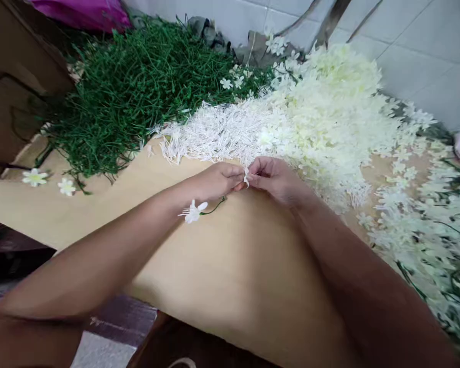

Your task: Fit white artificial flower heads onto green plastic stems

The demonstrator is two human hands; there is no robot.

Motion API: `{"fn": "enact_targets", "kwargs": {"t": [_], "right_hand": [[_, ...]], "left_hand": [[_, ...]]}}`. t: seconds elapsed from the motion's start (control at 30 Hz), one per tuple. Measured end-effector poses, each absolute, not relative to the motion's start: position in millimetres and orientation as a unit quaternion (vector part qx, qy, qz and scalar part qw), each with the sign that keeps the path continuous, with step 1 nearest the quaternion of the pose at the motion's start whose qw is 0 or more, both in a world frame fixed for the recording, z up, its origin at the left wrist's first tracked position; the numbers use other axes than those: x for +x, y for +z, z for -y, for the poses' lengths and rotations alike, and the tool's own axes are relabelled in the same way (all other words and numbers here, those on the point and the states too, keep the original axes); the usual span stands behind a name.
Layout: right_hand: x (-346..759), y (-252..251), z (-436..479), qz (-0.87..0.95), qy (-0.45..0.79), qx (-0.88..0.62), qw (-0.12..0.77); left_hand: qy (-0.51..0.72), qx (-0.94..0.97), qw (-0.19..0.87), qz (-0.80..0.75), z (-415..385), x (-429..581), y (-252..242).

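My left hand [217, 181] is closed on the green stem of an artificial flower. One white blossom [193, 211] on that stem hangs out below the wrist, with its thin white stamens pointing left. Fingertips of my right hand [278, 180] pinch a small white flower piece [246, 177] right against the left fingertips. Whether this piece sits on the stem is hidden by the fingers. Just beyond both hands lies a heap of white stamens [214, 130]. A large pile of pale yellow-white petals [329, 112] spreads to the right of it.
Green plastic stems [145, 76] form a big heap at the back left. Two loose blossoms [34, 177] lie at the left of the tan tabletop [214, 276]. Flowers with stems [437, 245] cover the right side. A cardboard box [19, 76] and tiled wall [417, 46] bound the table.
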State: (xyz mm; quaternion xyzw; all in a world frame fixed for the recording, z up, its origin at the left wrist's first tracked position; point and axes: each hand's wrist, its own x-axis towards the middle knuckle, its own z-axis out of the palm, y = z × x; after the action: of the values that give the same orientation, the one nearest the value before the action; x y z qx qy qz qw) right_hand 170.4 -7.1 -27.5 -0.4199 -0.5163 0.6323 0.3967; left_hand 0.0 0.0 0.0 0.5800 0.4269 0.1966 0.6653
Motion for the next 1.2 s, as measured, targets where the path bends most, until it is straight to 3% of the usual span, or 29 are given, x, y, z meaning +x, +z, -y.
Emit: {"fn": "enact_targets", "kwargs": {"t": [0.23,0.67,0.97,1.2], "right_hand": [[172.8,-28.3,6.5,0.434,0.691,-0.403,0.414],[161.1,-21.8,9.6,0.444,0.645,-0.484,0.392],[153.7,-22.8,17.0,0.455,0.583,-0.530,0.414],[163.8,0.4,15.4,0.540,0.538,-0.524,0.379]], "left_hand": [[0.239,0.575,0.684,-0.380,-8.6,-3.7,-7.6],[0.222,0.635,0.655,-0.344,-5.3,-9.4,-22.0],[0.180,0.707,0.556,-0.398,-4.4,-11.3,-25.5],[0.242,0.671,0.625,-0.316,-12.5,-6.4,-26.3]]}}
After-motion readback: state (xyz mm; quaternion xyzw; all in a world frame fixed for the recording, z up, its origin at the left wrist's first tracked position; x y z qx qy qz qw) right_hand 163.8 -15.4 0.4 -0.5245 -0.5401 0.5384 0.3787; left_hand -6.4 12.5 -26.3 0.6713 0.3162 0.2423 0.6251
